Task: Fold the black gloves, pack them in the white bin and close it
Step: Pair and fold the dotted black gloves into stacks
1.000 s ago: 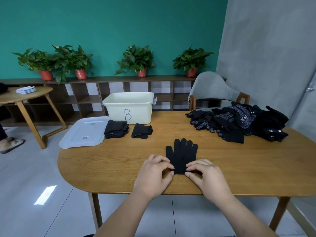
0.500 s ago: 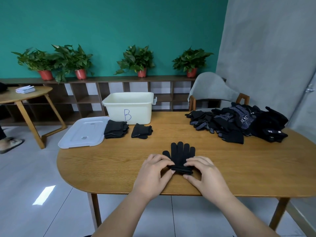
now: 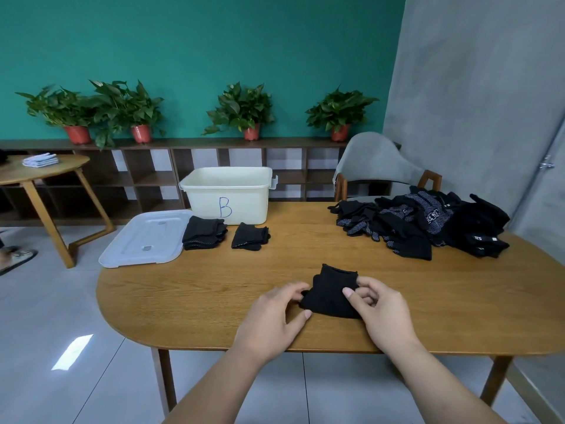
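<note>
Folded since half a second ago, the glove [image 3: 331, 296] now lies doubled over, its cuff edge at the far side and its fingers out of sight; before, they still pointed away from the person. It sits on the table [image 3: 198, 289] close to the near edge, about the middle.

The left hand [image 3: 275, 310] pinches the glove's left edge between thumb and curled fingers. The right hand [image 3: 379, 307] has its thumb laid on top of the glove and its fingers curled at the right edge, clamped on the fabric.

The bin [image 3: 227, 194] stands open at the far side, left of centre, with a blue "B" on its wall. The lid [image 3: 146, 237] lies flat just left of it, at the table's left end. Two folded stacks [image 3: 204, 232] [image 3: 250, 237] lie near the bin's front, the left one touching the lid. An unfolded pile [image 3: 428, 221] of gloves covers the far right of the table, well apart from the hands.
</note>
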Action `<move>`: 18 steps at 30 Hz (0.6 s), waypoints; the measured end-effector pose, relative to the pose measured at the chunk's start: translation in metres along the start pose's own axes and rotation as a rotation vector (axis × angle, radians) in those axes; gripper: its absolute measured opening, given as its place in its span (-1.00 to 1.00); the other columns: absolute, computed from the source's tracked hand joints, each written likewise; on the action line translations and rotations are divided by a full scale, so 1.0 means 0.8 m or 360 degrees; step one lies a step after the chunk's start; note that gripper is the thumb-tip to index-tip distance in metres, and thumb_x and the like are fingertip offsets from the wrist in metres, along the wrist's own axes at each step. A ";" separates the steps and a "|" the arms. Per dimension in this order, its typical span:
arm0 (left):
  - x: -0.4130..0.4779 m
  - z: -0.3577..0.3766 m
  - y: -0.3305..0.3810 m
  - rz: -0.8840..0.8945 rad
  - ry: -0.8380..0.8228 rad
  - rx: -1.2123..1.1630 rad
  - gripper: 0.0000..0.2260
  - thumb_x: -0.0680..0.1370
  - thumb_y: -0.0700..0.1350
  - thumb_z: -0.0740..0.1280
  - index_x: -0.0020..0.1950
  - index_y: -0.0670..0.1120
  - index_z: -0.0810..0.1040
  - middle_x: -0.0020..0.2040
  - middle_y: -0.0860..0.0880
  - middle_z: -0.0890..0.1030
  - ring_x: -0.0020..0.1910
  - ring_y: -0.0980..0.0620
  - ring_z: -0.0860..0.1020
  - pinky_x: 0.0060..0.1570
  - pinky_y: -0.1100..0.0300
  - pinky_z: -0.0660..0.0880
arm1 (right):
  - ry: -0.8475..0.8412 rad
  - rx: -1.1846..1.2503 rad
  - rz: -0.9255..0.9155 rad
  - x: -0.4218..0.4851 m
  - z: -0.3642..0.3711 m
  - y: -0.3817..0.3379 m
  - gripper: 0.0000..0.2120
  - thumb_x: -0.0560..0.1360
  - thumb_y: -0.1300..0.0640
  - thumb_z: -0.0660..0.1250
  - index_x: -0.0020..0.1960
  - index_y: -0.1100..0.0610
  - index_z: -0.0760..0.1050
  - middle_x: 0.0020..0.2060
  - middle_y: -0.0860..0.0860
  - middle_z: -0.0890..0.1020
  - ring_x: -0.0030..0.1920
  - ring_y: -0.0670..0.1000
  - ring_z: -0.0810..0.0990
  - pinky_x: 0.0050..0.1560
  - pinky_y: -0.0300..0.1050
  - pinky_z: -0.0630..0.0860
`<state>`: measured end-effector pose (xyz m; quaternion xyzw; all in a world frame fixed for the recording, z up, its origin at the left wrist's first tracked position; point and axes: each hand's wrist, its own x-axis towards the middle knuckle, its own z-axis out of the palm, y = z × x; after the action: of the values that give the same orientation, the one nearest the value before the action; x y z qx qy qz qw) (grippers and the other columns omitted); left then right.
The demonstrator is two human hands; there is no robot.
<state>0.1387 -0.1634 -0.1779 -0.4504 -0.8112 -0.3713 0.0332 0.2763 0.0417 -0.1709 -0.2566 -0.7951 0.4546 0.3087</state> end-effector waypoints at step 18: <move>0.003 0.001 -0.001 0.0285 -0.0214 0.0520 -0.51 0.68 0.31 0.11 0.60 0.23 0.38 0.55 0.27 0.26 0.51 0.17 0.25 0.47 0.12 0.31 | 0.0377 -0.0841 -0.0166 0.004 0.036 -0.001 -0.56 0.65 -0.12 0.31 0.48 0.01 0.47 0.30 -0.01 0.51 0.24 0.08 0.45 0.15 0.05 0.54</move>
<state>0.1369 -0.1614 -0.1781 -0.5332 -0.8178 -0.1993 0.0845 0.2530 0.0269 -0.1806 -0.3383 -0.8564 0.1822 0.3448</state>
